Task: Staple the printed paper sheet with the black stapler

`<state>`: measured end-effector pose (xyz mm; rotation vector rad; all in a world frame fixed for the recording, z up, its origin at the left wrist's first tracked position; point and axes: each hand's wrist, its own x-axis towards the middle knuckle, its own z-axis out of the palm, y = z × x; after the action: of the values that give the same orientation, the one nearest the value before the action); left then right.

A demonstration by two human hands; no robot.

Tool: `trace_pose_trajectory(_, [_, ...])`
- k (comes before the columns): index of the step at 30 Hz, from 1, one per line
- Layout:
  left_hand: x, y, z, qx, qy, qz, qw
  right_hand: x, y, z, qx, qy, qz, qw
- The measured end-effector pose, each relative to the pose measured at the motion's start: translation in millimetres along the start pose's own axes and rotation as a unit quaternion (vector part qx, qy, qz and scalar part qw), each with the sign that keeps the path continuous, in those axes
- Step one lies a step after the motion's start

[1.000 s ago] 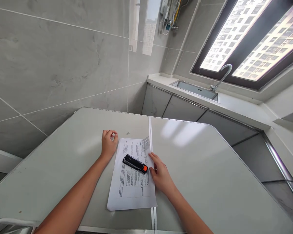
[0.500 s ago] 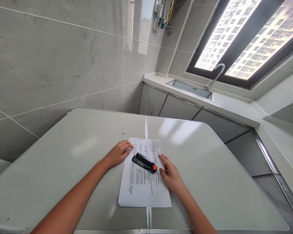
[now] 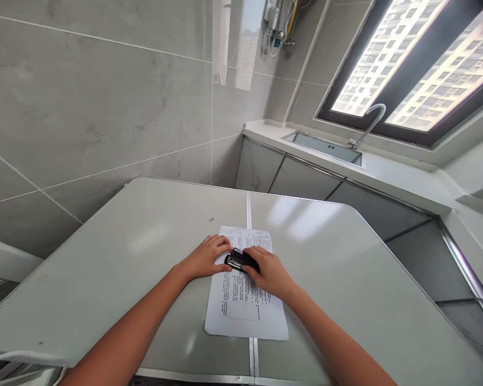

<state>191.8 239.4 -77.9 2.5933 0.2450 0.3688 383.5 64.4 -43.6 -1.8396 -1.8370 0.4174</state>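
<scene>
Far left: grey tiled wall [image 3: 96, 102], pale grouting lines. Below it, the pale tabletop [image 3: 104, 289], my left forearm slanting across it.

My left hand [image 3: 207, 258] lies over the left edge of the printed paper [image 3: 247, 324], thumb and fingers parted around the left end of the black stapler [image 3: 245, 262]. Whether those fingers grip it, I cannot tell. Just beyond that hand, on bare table, a tiny metallic bit [image 3: 211, 219], too small to name.

Stapler sits over the upper half of the paper, between my two hands, a silvery strip showing along it. Paper lies across the table's metal seam [image 3: 253, 356]; number of sheets unclear.

My right hand [image 3: 270, 271] grasps the stapler's right end, fingers on the far side, thumb on the near one.

Farther right, beyond the table: sink [image 3: 324, 147] set into a white counter [image 3: 402, 177], curved tap [image 3: 372, 126], dark-framed window [image 3: 406, 69] with tall buildings outside.
</scene>
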Motion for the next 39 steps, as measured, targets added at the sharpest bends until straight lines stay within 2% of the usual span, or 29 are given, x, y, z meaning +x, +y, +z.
trace_pose_trajectory(4, [-0.8, -0.8, 0.5, -0.007, 0.009, 0.001, 1.000, 8.6, 13.7, 5.5, 0.023, 0.055, -0.021, 0.998])
trace_pose_trajectory(13, [1.1, 0.4, -1.6, -0.019, 0.013, -0.010, 1.000, 5.6, 29.2, 9.9, 0.064, 0.063, -0.037, 0.995])
trace_pose_trajectory(16, [2.8, 0.2, -1.6, -0.037, 0.015, -0.029, 0.999, 1.3, 35.5, 2.9, 0.081, 0.108, -0.065, 0.989])
trace_pose_trajectory(19, [4.0, -1.4, -0.8, -0.061, 0.016, -0.048, 0.997, -4.5, 44.9, -7.4, 0.108, 0.160, -0.055, 0.980])
trace_pose_trajectory(24, [5.7, -5.4, 0.6, -0.092, 0.012, -0.060, 0.994, -8.0, 58.1, -17.0, 0.114, 0.138, -0.012, 0.984])
trace_pose_trajectory(32, [6.1, -6.0, 0.4, -0.114, 0.011, -0.072, 0.991, -1.2, 69.2, -16.9, 0.178, 0.082, -0.009, 0.981])
trace_pose_trajectory(34, [5.8, -5.6, 0.0, -0.112, 0.010, -0.070, 0.991, -0.5, 67.5, -17.2, 0.168, 0.094, -0.015, 0.981])
trace_pose_trajectory(37, [5.8, -5.7, -0.2, -0.107, 0.009, -0.066, 0.992, 1.6, 56.1, -13.7, 0.146, 0.147, -0.029, 0.978])
trace_pose_trajectory(39, [6.0, -6.2, -0.1, -0.103, 0.010, -0.064, 0.993, 3.9, 45.2, -7.0, 0.133, 0.151, -0.038, 0.979])
